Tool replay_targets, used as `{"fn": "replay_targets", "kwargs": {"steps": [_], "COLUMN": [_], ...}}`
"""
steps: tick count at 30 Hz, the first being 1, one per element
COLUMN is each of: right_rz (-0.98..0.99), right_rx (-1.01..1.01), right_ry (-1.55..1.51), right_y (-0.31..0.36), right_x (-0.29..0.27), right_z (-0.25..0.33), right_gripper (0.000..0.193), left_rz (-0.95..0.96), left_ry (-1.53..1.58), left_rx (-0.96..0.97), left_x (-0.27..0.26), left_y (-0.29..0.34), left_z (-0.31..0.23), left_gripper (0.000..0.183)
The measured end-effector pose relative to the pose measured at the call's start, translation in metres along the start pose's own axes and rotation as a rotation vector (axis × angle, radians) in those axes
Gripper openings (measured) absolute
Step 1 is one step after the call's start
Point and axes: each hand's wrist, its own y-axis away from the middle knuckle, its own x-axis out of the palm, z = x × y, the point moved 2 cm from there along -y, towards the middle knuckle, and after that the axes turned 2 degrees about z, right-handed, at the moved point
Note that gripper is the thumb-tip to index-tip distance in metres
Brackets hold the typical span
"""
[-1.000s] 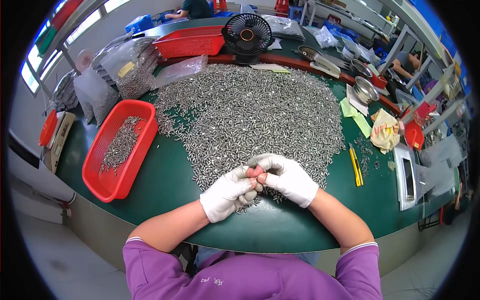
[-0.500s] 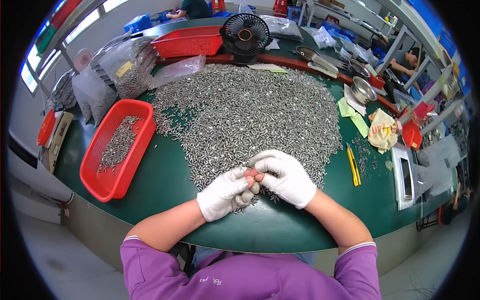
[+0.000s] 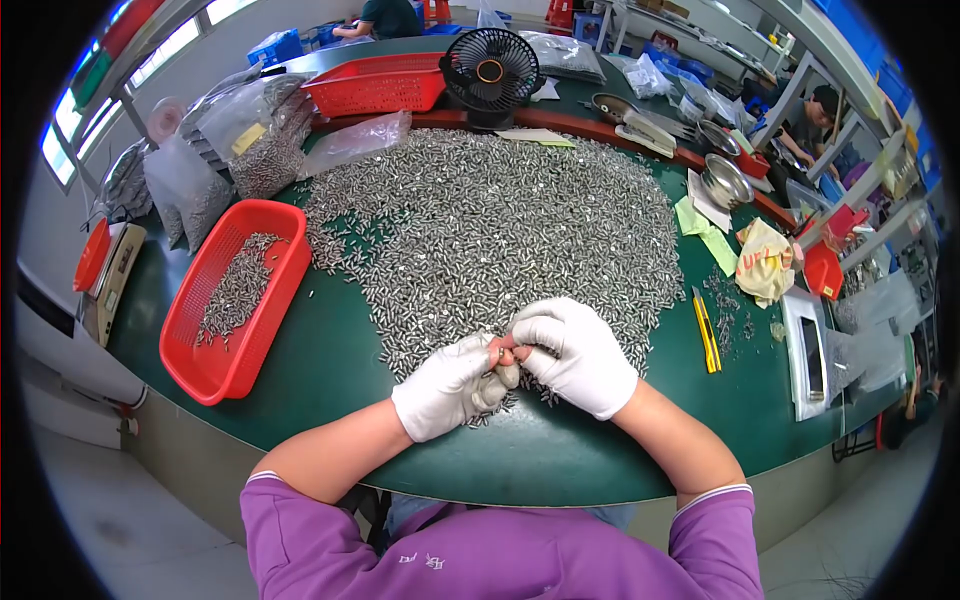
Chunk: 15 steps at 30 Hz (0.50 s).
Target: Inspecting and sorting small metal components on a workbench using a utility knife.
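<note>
The small metal pieces [image 3: 520, 230] lie in one broad heap across the green table [image 3: 560, 470] right in front of you, its near edge running under your fingers, which probably spares you any reaching. Your left hand [image 3: 438, 394] and right hand [image 3: 580, 362] meet over that edge, gloved in white with some fingertips bare, likely for feel; thumbs and fingers are drawn in narrow, tip to tip, but at this size I cannot tell whether a piece is pinched between them. To your left, the red basket [image 3: 272, 325] stands beside the heap with a smaller lot of similar pieces, its walls presumably keeping them from mixing back in. Behind it, filled clear bags [image 3: 185, 190] lean together, apparently parked clear of your elbows. Beyond the heap a black fan [image 3: 489, 72] faces you, perhaps for air, and on the right a yellow cutter [image 3: 708, 335] lies apart, where it should not get buried
</note>
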Motion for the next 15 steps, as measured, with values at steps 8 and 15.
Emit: {"fn": "replay_targets", "kwargs": {"steps": [8, 15], "right_rz": [0.035, -0.076], "right_rx": [0.128, 0.093], "right_ry": [0.399, 0.383], "right_y": [0.004, 0.001], "right_x": [0.003, 0.004], "right_z": [-0.036, -0.032], "right_gripper": [0.015, 0.013], "left_rz": [0.010, 0.039], "left_ry": [0.010, 0.100], "left_rx": [0.014, -0.007], "left_x": [-0.005, -0.013], "left_y": [-0.002, -0.004], "left_z": [0.001, 0.005], "left_gripper": [0.014, 0.013]}}
